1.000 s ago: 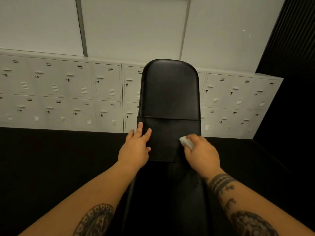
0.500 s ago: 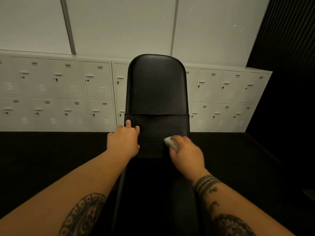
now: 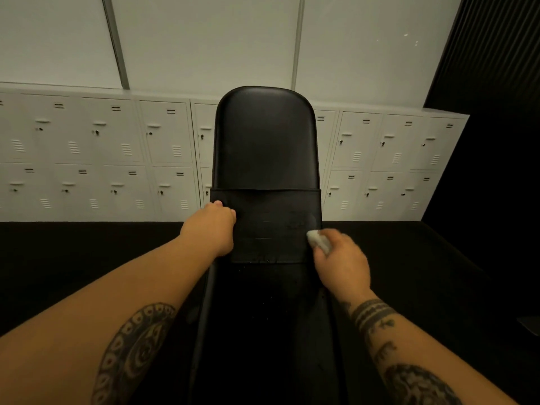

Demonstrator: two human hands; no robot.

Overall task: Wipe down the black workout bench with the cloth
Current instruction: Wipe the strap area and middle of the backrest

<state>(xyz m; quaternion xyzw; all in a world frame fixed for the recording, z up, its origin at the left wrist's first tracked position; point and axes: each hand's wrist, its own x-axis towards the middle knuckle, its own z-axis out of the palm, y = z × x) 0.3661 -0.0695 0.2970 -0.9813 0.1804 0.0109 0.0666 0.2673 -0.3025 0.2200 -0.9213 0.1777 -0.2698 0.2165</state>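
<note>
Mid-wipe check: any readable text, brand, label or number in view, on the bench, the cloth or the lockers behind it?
None can be read.
Black workout bench: no logo or label shows on the pad.
Cloth, bunched in the right hand: plain white, no print.
Lockers: only vent slots, handles and locks; no numbers or nameplates visible.
Left hand grips the bench edge; forearm tattoos are patterns, not lettering.

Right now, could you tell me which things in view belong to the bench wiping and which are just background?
Part of the job:
black workout bench
white cloth
right hand, gripping the cloth
left hand, on the bench's left edge

Just background:
white lockers
wall panels
dark floor
</note>
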